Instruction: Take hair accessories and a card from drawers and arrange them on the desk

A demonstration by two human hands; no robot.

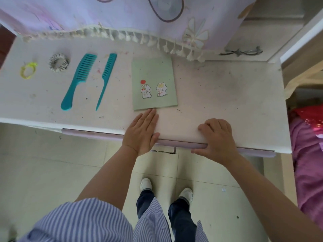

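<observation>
On the white desk lies a row of items: yellow hair ties at far left, a striped scrunchie, a wide-tooth teal comb, a teal tail comb, and a pale green card with cartoon bunnies. My left hand lies flat on the desk's front edge, fingertips just below the card. My right hand rests over the front edge, fingers curled on the desktop, thumb against the lilac drawer front under the edge.
A lilac cloth with a tasselled fringe hangs over the back of the desk. A grey hair clip lies at the back right. Pink and red fabric sits to the right. My feet stand on pale floor tiles.
</observation>
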